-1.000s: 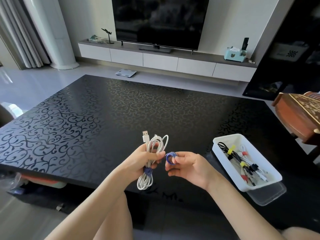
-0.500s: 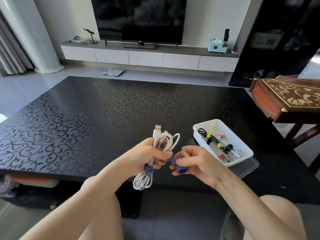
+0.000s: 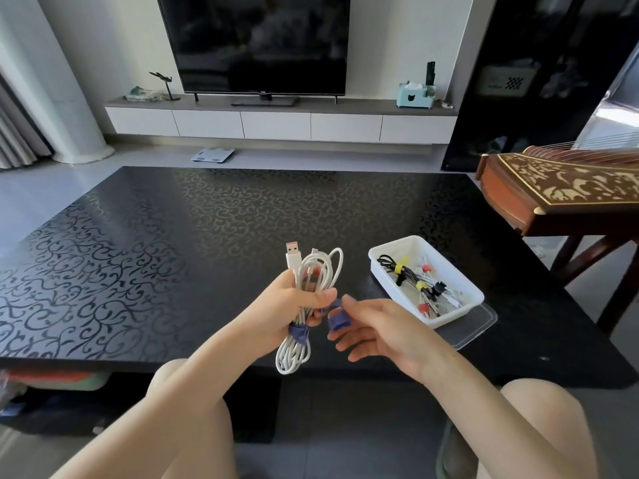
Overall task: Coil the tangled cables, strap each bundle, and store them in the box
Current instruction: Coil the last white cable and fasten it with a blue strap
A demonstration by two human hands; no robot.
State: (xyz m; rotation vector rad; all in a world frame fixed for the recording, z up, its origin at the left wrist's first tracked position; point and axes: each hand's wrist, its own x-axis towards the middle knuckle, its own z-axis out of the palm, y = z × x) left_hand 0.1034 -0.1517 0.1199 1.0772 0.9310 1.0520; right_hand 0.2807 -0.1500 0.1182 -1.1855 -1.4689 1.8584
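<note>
The left hand (image 3: 294, 305) is clenched round the coiled white cable (image 3: 293, 354), held upright in front of the body over the near edge of the desk (image 3: 173, 254). A blue strap (image 3: 337, 319) already circles the coil just below that fist. The right hand (image 3: 380, 326), just beside the left, pinches the strap's free end, so this bundle is not yet fastened. Beyond the right hand, the box (image 3: 380, 252) holds several strapped bundles (image 3: 397, 269), so this looks like the last cable to go in. A second ago the strap end stood as a raised ring at the right fingertips; now it sits lower against the fingers.
</note>
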